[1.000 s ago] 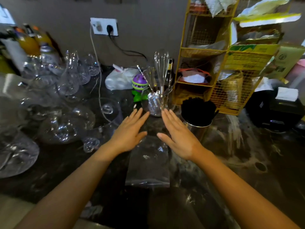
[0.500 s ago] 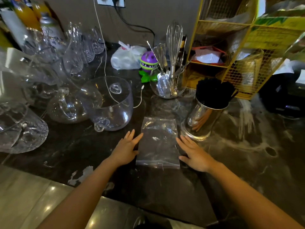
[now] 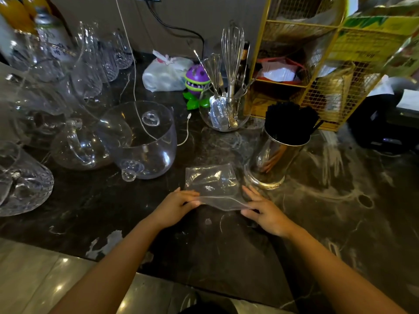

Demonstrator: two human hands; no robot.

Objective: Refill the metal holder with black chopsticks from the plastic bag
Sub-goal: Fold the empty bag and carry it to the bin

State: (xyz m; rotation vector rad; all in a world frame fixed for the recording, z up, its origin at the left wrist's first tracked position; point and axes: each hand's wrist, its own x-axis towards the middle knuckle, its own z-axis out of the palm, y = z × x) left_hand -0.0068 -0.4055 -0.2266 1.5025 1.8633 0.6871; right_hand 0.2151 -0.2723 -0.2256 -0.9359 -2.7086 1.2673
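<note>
A shiny metal holder (image 3: 275, 163) stands on the dark marble counter, packed with black chopsticks (image 3: 291, 122). Just left of its base lies a clear plastic bag (image 3: 210, 181), which looks empty. My left hand (image 3: 175, 206) pinches the bag's near left corner and my right hand (image 3: 264, 210) pinches its near right corner. The near edge is lifted off the counter and bent back between them.
Clear glass bowls and jugs (image 3: 140, 141) crowd the left side. A glass jar with a whisk and utensils (image 3: 226, 109) stands behind the bag, beside a purple toy (image 3: 196, 82). A yellow wire rack (image 3: 317, 71) rises behind the holder. The counter edge (image 3: 158, 275) is near me.
Both hands came back from near the holder to the bag's sides, then closed on its near corners and raised that edge. The view has tilted downward.
</note>
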